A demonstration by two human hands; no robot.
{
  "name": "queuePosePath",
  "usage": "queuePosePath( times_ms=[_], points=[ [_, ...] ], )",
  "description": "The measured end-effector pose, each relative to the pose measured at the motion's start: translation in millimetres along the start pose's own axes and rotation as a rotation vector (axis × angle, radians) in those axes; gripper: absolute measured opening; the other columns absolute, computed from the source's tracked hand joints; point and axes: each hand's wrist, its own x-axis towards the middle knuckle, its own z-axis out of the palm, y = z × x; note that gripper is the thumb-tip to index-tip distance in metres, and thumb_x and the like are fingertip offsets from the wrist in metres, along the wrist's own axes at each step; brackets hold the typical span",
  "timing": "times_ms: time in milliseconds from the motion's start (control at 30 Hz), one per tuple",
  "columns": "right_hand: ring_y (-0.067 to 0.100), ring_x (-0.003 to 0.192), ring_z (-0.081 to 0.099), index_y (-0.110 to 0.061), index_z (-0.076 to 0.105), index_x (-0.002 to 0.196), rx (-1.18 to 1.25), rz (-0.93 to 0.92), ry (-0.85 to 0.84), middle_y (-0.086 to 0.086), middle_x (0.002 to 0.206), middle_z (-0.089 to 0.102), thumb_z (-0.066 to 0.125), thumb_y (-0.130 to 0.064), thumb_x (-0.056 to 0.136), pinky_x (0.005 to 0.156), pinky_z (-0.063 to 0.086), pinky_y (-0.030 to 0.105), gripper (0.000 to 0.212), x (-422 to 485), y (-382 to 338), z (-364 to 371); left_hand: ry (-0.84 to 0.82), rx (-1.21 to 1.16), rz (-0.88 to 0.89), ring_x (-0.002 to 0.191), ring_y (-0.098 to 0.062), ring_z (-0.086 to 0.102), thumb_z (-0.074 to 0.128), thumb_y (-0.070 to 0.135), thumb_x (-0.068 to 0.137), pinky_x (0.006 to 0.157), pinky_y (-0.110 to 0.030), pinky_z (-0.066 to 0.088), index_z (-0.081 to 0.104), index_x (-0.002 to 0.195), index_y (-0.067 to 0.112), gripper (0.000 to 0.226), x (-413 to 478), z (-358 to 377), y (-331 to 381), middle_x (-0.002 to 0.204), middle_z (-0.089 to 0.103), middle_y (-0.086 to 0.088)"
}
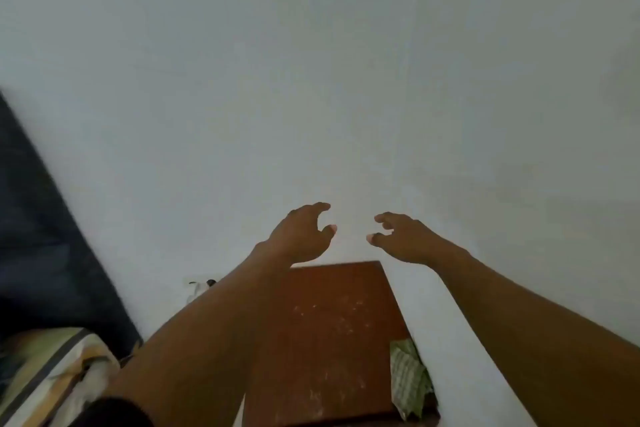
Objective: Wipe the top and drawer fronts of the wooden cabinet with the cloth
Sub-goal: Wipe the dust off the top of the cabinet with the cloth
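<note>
The wooden cabinet (332,340) shows only its reddish-brown top, speckled with pale marks, low in the middle of the view. A green-and-white checked cloth (408,378) lies crumpled on the top's right edge, against the wall. My left hand (301,236) and my right hand (401,236) are raised in front of the white wall, above the cabinet's far edge. Both hold nothing, with fingers curled and apart. The drawer fronts are hidden from view.
A white wall (311,80) fills most of the view and also runs along the cabinet's right side. A dark blue headboard (45,236) and a bed with patterned bedding (45,378) stand at the left. A wall socket (201,282) sits behind my left forearm.
</note>
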Motion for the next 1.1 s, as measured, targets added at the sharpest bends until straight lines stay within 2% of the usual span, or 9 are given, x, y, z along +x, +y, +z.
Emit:
queuePosePath(
  times_ms=[133,333,567,700,833,900,967,1033,1100],
  points=[
    [0.023,0.138,0.042,-0.021,0.036,0.148,-0.035,0.183,-0.130,0.005,0.153,0.039,0.058,-0.048,0.092,0.108,0.034,0.031,0.065,10.3,77.7,66.7,-0.173,0.005,-0.076,0.143,-0.020,0.039,0.054,0.044,0.098,0.116,-0.043,0.035,0.037,0.152,0.029,0.059,10.7,81.4,-43.7,0.158,0.040,0.002],
    [0.025,0.140,0.036,-0.022,0.035,0.147,-0.014,0.456,-0.171,0.005,0.155,0.033,0.059,-0.044,0.091,0.114,0.032,0.037,0.065,41.2,190.3,179.9,-0.363,0.079,-0.086,0.146,-0.023,0.033,0.051,0.035,0.101,0.118,-0.045,0.032,0.034,0.154,0.026,0.056,22.8,211.1,-115.5,0.159,0.037,-0.002],
    [0.030,0.129,0.048,-0.019,0.039,0.144,-0.076,0.550,-0.088,0.007,0.147,0.043,0.063,-0.038,0.089,0.106,0.043,0.045,0.063,75.0,275.1,278.3,-0.424,0.120,-0.052,0.145,-0.025,0.031,0.047,0.032,0.102,0.120,-0.046,0.030,0.034,0.152,0.019,0.052,40.7,325.7,-185.2,0.158,0.037,-0.005],
    [0.033,0.138,0.038,-0.013,0.036,0.148,-0.341,0.518,-0.062,0.013,0.153,0.035,0.060,-0.026,0.088,0.115,0.031,0.046,0.065,76.8,318.9,327.1,-0.424,0.094,-0.049,0.151,-0.024,0.018,0.042,0.036,0.104,0.124,-0.045,0.020,0.029,0.155,0.021,0.055,57.6,376.5,-213.2,0.162,0.028,-0.004],
    [0.044,0.112,0.058,-0.009,0.061,0.126,-0.306,0.345,0.183,0.022,0.126,0.061,0.060,0.008,0.076,0.095,0.050,0.052,0.053,77.8,343.9,349.0,-0.364,0.099,0.003,0.155,-0.023,0.005,0.035,0.039,0.105,0.125,-0.042,0.011,0.019,0.159,0.022,0.059,83.2,401.0,-231.5,0.167,0.015,-0.004],
    [0.038,0.076,0.067,-0.010,0.072,0.098,-0.100,0.389,0.249,0.030,0.088,0.068,0.057,-0.012,0.089,0.073,0.056,0.036,0.017,103.0,326.9,333.7,-0.317,0.079,0.015,0.155,-0.024,0.006,0.036,0.040,0.104,0.125,-0.044,0.012,0.021,0.159,0.022,0.059,100.6,409.1,-241.3,0.167,0.017,-0.005],
    [0.034,0.038,0.054,0.000,0.070,0.065,0.345,0.496,0.248,0.032,0.050,0.054,0.052,-0.043,0.095,0.045,0.048,0.026,0.055,152.7,314.0,313.1,-0.261,0.064,0.038,0.154,-0.024,0.009,0.037,0.039,0.103,0.125,-0.046,0.015,0.024,0.158,0.022,0.059,119.3,413.4,-250.0,0.166,0.021,-0.005],
    [0.032,0.037,0.056,-0.008,0.074,0.086,0.296,0.265,0.364,0.018,0.049,0.059,0.050,-0.023,0.094,0.042,0.047,0.024,0.030,217.1,306.4,295.2,-0.210,0.057,0.069,0.154,-0.024,0.011,0.038,0.039,0.102,0.124,-0.046,0.018,0.028,0.157,0.022,0.058,140.1,414.5,-258.3,0.165,0.024,-0.005],
    [0.030,0.047,0.064,-0.011,0.070,0.105,0.129,0.060,0.401,-0.003,0.065,0.068,0.050,0.002,0.088,0.048,0.053,0.029,0.030,284.6,306.7,280.4,-0.168,0.059,0.111,0.154,-0.024,0.014,0.040,0.038,0.101,0.123,-0.047,0.021,0.030,0.156,0.021,0.058,160.7,413.8,-266.3,0.164,0.027,-0.006]
  ],
)
